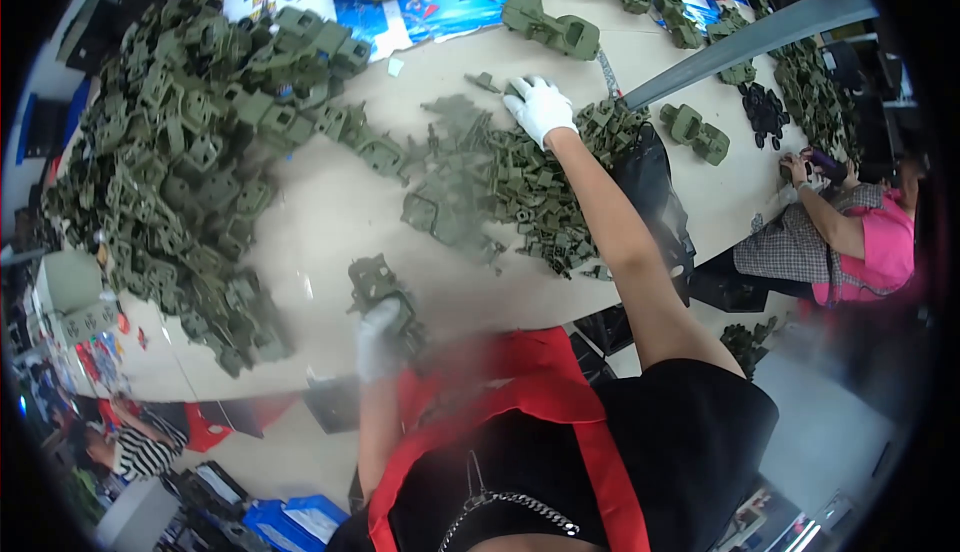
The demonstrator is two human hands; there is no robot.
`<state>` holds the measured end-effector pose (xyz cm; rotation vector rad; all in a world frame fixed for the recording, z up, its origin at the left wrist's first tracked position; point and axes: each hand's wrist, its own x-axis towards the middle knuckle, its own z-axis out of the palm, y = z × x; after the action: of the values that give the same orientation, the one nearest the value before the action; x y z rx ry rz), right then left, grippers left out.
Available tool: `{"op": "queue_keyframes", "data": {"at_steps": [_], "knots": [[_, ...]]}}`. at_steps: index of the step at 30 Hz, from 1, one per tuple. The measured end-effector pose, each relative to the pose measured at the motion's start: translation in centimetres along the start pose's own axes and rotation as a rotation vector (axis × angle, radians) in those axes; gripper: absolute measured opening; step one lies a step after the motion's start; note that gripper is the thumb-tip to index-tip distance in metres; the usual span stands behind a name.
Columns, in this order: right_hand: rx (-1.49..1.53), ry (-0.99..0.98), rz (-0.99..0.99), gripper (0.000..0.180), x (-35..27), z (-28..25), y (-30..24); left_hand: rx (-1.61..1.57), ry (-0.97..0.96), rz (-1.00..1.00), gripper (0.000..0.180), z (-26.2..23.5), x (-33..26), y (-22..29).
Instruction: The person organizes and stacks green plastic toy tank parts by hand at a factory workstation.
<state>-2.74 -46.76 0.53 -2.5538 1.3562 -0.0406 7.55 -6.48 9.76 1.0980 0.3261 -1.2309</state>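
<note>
My left hand (378, 340), in a white glove and blurred, grips an olive-green plastic toy vehicle body (372, 277) above the near edge of the table. My right hand (541, 109), also white-gloved, reaches far across the table with its fingers stretched out and nothing visible in them. Just left of its fingertips lies a small green plastic part (483, 82). Below and beside that hand spreads a pile of small green parts (540, 187), partly covered by my forearm. A hazy patch blurs the pile's left side.
A large heap of green vehicle bodies (190, 142) fills the table's left. A grey metal post (755, 42) slants in at the right, near a black bag (655, 192). Single bodies (550, 27) lie at the far side. A person in pink (885, 242) works at right.
</note>
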Motion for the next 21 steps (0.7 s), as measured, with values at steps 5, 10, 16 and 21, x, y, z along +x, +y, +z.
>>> {"op": "queue_keyframes", "data": {"at_steps": [5,10,16,21], "knots": [[-0.018,0.068,0.025,0.041,-9.8,-8.6,-6.6,0.126,-0.093,0.102,0.049,-1.7,0.1,-0.5],[-0.153,-0.05,0.072,0.038,-12.8,-1.8,-9.5,0.179,-0.129,0.16,0.054,-0.1,-1.2,-1.4],[0.395,0.088,-0.037,0.035,-14.4,-3.1,-8.0,0.073,-0.113,0.178,0.035,-0.2,-2.1,-1.4],[0.458,-0.006,-0.662,0.035,-24.1,-11.4,-12.8,0.082,-0.16,0.413,0.037,-1.3,-0.8,-4.3]]}}
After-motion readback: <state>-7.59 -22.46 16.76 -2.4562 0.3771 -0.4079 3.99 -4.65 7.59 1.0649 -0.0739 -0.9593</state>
